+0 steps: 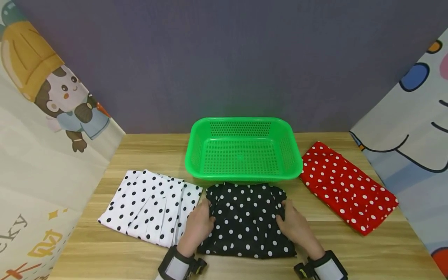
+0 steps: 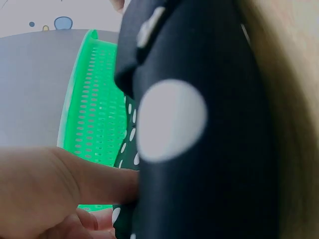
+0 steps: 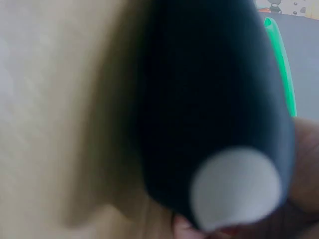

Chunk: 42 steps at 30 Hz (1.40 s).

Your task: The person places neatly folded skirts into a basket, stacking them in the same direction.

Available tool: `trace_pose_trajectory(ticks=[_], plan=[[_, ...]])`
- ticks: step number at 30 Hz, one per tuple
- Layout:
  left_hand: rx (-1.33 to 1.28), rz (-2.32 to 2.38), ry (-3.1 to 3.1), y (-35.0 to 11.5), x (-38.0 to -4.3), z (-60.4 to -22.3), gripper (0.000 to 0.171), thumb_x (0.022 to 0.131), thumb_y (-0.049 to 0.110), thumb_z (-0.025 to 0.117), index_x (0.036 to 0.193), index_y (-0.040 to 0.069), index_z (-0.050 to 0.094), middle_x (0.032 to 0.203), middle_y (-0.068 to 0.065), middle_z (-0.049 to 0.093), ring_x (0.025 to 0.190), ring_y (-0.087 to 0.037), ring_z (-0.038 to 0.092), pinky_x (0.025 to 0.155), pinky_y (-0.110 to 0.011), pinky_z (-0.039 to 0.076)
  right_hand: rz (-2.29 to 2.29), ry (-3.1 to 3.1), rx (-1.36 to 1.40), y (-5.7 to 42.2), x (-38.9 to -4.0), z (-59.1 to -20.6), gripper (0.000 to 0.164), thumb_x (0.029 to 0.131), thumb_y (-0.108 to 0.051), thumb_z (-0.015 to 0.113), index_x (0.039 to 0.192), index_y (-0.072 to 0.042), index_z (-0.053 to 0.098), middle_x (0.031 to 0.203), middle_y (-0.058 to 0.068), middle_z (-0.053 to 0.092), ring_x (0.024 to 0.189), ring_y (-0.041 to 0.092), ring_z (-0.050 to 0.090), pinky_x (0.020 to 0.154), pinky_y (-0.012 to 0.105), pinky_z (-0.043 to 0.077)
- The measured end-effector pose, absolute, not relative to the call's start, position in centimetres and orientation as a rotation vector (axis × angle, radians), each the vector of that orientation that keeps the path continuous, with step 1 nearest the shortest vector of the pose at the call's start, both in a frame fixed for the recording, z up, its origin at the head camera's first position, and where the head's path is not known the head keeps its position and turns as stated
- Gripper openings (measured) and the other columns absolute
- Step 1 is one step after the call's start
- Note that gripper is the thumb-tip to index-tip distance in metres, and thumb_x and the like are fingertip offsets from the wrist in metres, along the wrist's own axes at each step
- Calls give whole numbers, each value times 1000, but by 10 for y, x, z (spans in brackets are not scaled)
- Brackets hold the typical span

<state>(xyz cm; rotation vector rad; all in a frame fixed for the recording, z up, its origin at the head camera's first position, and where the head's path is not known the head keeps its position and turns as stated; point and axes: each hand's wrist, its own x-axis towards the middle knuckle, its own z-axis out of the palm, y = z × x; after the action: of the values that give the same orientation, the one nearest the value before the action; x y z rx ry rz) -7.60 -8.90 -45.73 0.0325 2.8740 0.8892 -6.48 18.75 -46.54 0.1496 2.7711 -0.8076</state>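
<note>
A folded black cloth with white dots (image 1: 247, 221) lies in front of the green basket, its surface wrinkled. My left hand (image 1: 199, 223) grips its left side, and my right hand (image 1: 295, 223) holds the right side. Seen from the left wrist, the thumb (image 2: 99, 179) presses on the cloth (image 2: 209, 149) while other fingers show below. The right wrist view is mostly filled by blurred black cloth (image 3: 209, 99), with only parts of the hand (image 3: 306, 169) visible at the edge.
The green perforated basket (image 1: 241, 177) stands behind the black cloth. To the left lies a folded white cloth with black dots (image 1: 150, 206), close to my left hand. A folded red cloth with white dots (image 1: 346, 186) lies slanted at the right on the wooden table (image 1: 378, 252).
</note>
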Motion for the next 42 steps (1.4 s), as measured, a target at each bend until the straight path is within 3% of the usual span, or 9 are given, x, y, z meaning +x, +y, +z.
trace_pose_trajectory(ticks=[5,9,17,26,42], plan=[[15,946,2890,-90,-67,-453,37,74,4,70,108,0,54,91,-15,62,64,-17,53,50,-27,42,-877,2812,136,187,-57,-465,48,86,-11,57,125,6,35,126,32,48,109,41,54,85,55,46],[15,1003,2889,-91,-61,-449,38,75,4,70,110,1,54,96,-15,63,68,-17,54,52,-27,42,-932,2851,128,188,-52,-464,47,85,-7,57,125,5,34,126,32,48,109,43,52,86,55,45],[49,1041,2958,-95,-50,-443,38,74,5,71,108,4,54,101,-13,64,88,-25,62,69,-37,51,-1002,2954,118,187,-39,-456,47,82,-4,61,121,3,38,97,16,58,83,26,57,70,41,51],[64,1074,2992,-95,-42,-436,36,74,4,72,104,6,52,96,-10,63,85,-24,61,68,-37,49,-1052,3052,91,187,-31,-446,49,80,0,64,121,2,38,98,15,58,82,24,54,72,41,50],[116,1117,3092,-101,-54,-425,38,74,4,72,106,5,51,96,-11,63,86,-24,62,71,-39,51,-1037,3160,3,184,-49,-434,49,79,-2,66,120,4,40,96,16,57,79,25,52,69,39,49]])
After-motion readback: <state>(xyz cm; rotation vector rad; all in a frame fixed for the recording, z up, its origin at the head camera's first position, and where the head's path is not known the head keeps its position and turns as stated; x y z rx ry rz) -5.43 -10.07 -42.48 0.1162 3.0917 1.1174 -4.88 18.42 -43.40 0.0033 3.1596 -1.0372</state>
